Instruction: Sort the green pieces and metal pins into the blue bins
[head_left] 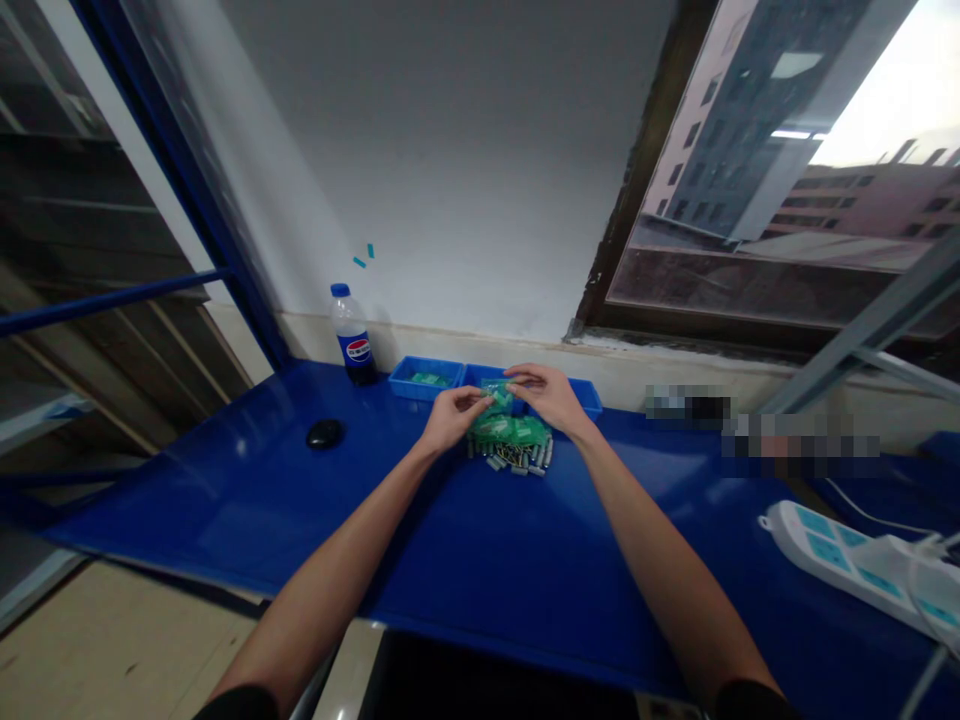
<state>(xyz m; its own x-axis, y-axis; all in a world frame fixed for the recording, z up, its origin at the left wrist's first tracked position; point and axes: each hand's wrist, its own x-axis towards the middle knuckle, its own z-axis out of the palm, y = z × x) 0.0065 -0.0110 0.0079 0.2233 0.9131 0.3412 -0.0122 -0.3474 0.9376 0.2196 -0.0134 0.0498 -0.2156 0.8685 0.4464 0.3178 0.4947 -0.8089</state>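
Note:
Between my two hands is a small green packet (498,396), held over a pile on the blue table. My left hand (451,417) pinches its left edge. The fingers of my right hand (551,398) close on its upper right side. Just below lie more green packets (510,431), and in front of them a heap of small grey cylindrical parts (525,461) with thin leads. Behind my hands stand blue bins; the left bin (399,383) holds some green pieces (430,379). My right hand partly hides the other bins.
A Pepsi bottle (355,338) stands by the wall at the back left. A black mouse-like object (325,433) lies on the blue table (300,510). A white power strip (847,560) with cables is at the right. Blurred items sit at the back right.

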